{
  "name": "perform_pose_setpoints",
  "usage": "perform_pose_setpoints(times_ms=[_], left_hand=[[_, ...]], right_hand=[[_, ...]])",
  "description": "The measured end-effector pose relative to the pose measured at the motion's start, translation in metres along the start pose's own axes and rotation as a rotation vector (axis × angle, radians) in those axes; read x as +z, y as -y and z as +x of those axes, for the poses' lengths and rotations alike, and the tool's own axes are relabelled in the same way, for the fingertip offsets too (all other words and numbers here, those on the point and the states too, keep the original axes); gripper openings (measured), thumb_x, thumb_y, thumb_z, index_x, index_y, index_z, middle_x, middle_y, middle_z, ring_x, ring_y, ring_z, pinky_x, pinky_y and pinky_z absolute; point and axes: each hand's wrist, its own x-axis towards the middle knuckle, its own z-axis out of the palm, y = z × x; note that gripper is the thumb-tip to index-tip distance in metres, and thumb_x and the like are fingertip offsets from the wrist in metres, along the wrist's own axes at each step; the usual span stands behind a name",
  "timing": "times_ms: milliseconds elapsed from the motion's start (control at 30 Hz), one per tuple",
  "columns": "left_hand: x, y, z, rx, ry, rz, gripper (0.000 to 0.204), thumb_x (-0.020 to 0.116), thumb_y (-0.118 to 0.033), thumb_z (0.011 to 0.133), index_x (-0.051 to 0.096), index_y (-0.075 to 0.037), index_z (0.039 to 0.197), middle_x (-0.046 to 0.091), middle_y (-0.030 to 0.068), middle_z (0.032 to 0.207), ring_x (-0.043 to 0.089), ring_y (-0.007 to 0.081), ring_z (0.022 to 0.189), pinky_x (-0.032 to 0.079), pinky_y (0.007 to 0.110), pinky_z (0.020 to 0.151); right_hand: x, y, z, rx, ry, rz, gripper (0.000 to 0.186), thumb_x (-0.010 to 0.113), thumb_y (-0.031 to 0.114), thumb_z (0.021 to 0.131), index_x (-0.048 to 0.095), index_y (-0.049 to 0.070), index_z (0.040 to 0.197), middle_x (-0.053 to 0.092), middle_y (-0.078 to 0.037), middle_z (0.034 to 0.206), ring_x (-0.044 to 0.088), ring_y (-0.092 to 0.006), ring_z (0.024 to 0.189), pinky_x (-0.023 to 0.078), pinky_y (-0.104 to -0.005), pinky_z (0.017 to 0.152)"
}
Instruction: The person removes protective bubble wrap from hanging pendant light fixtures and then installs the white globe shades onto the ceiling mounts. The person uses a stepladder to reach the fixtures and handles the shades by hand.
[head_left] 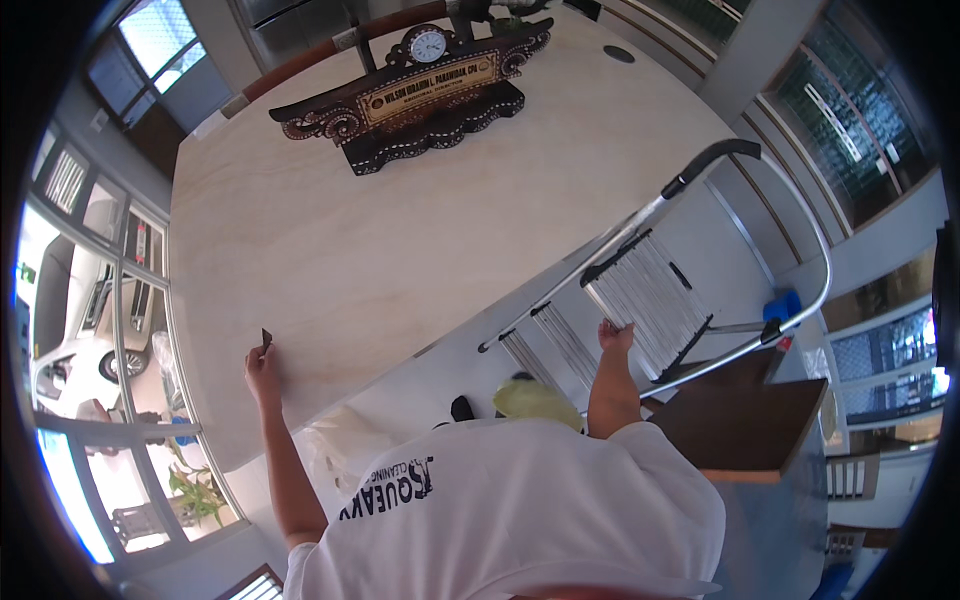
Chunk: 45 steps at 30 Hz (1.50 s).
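My left hand (263, 375) is closed at the left end of a large pale table (330, 240), pinching a small dark flat piece (266, 340) whose kind I cannot make out. On my right, an aluminium step ladder (645, 300) with a curved rail and a black grip leans at a slant beside the table. The fingers of my right hand (615, 336) are curled at the edge of its broad ribbed top step. Toward the far side of the table stands a carved dark wooden nameplate (430, 95) with a small round clock (427, 46) on top.
A pale green, soft-looking thing (538, 402) is at my waist, partly hidden. A translucent plastic bag (345, 440) lies below the table's near edge. Brown wooden furniture (740, 420) and a blue object (785, 305) are right of the ladder. Glass panes (105, 290) line the left.
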Motion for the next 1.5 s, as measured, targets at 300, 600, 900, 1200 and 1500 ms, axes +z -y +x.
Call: perform_pose_setpoints(times_ms=[300, 600, 900, 1200, 1500], left_hand=[[0.027, -0.015, 0.029, 0.121, -0.042, 0.042, 0.022, 0.061, -0.022, 0.08, 0.059, -0.001, 0.084, 0.053, 0.0089, 0.078, 0.05, 0.0198, 0.074, 0.04, 0.033, 0.067], [0.029, -0.039, 0.004, 0.263, -0.242, -0.053, 0.013, 0.056, -0.008, 0.079, 0.056, -0.002, 0.09, 0.052, 0.0121, 0.094, 0.052, 0.026, 0.081, 0.04, 0.036, 0.066], [0.027, -0.022, 0.008, 0.096, -0.22, 0.058, 0.014, 0.056, -0.014, 0.082, 0.054, 0.0, 0.081, 0.051, 0.0119, 0.096, 0.049, 0.0248, 0.081, 0.039, 0.036, 0.068], [-0.003, -0.079, -0.072, -0.217, -0.272, 0.673, 0.028, 0.052, -0.024, 0.085, 0.047, 0.002, 0.097, 0.051, 0.0186, 0.094, 0.046, 0.0358, 0.095, 0.037, 0.047, 0.081], [0.014, -0.218, -0.111, -0.283, -0.122, 0.328, 0.05, 0.056, -0.01, 0.081, 0.034, 0.003, 0.124, 0.044, 0.022, 0.117, 0.042, 0.0362, 0.112, 0.037, 0.044, 0.091]], right_hand=[[-0.014, 0.004, -0.117, 0.242, 0.515, -1.0, 0.04, 0.046, 0.042, 0.088, 0.049, 0.006, 0.102, 0.06, -0.014, 0.098, 0.06, -0.028, 0.087, 0.046, -0.0402, 0.074], [0.169, 0.175, -0.322, -1.061, 0.906, -1.435, 0.015, 0.051, 0.013, 0.087, 0.053, 0.001, 0.096, 0.06, -0.009, 0.09, 0.057, -0.0158, 0.085, 0.044, -0.0312, 0.078], [0.318, 0.271, -0.299, -1.896, 0.088, -1.814, 0.028, 0.052, 0.03, 0.085, 0.056, 0.003, 0.092, 0.058, -0.018, 0.084, 0.055, -0.0355, 0.082, 0.043, -0.0397, 0.072], [0.33, 0.289, -0.279, -1.336, 0.286, -2.151, 0.046, 0.057, 0.049, 0.078, 0.056, 0.002, 0.076, 0.059, -0.017, 0.064, 0.058, -0.0363, 0.065, 0.043, -0.0449, 0.058], [0.381, 0.319, -0.297, -0.599, 0.707, -2.456, 0.047, 0.056, 0.046, 0.079, 0.059, 0.0, 0.087, 0.06, -0.019, 0.078, 0.058, -0.0329, 0.078, 0.045, -0.0407, 0.069]])
